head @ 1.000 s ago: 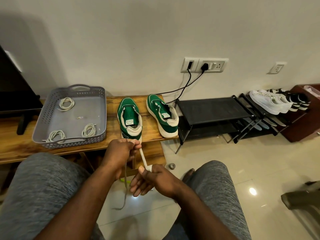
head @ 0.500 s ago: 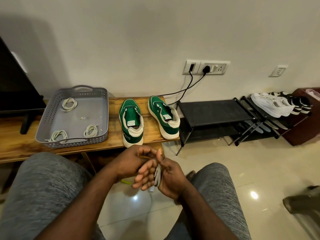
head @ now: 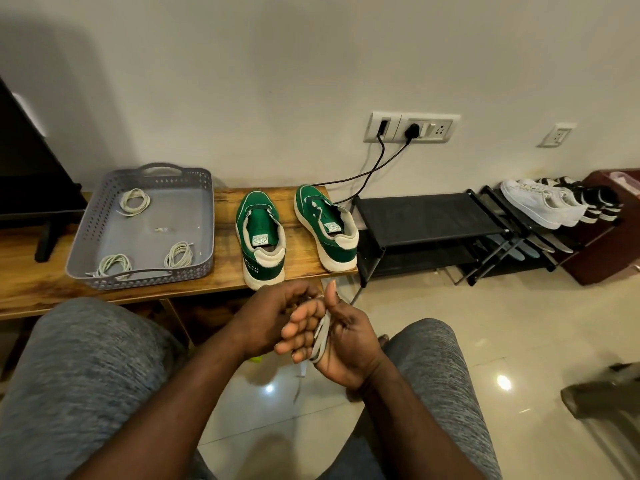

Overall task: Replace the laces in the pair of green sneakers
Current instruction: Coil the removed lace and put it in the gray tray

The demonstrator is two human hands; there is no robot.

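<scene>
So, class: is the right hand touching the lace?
Touching: the head view shows the grey lace looped round the fingers of the right hand.

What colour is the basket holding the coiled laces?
The basket is grey; head view shows it.

on the bench (head: 38,289) before us a tray (head: 90,233) sits left, 3 lace coils (head: 134,201) in it. just right of it stand the left sneaker (head: 261,237) and right sneaker (head: 329,230). a screen (head: 31,174) stands left of the tray. right of the bench come a rack (head: 426,216), then a second rack (head: 512,237) bearing shoes (head: 540,204). nearer us, our left hand (head: 270,318) meets our right hand (head: 348,344), a lace (head: 320,336) round the latter.
</scene>
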